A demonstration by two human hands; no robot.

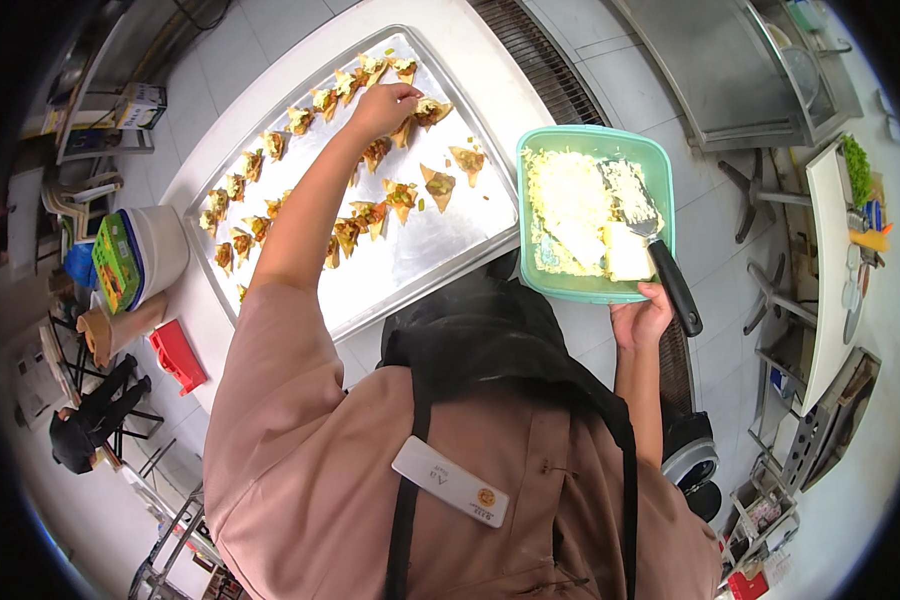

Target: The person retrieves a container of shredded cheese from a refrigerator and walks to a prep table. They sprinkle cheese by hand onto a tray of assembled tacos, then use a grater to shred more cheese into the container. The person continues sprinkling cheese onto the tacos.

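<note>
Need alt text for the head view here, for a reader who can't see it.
Seen from above, a person's left hand reaches over a metal tray of small topped triangular snacks, fingers on one near the far edge. The right hand holds up a green container of shredded white food, a black-handled spatula resting in it.

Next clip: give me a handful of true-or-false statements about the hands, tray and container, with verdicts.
1. The left hand reaches over the metal tray of topped triangular chips. True.
2. The right hand holds a red bowl. False: it holds a green plastic container.
3. A black-handled spatula lies in the container. True.
4. The container holds whole tomatoes. False: it holds pale shredded food.
</note>
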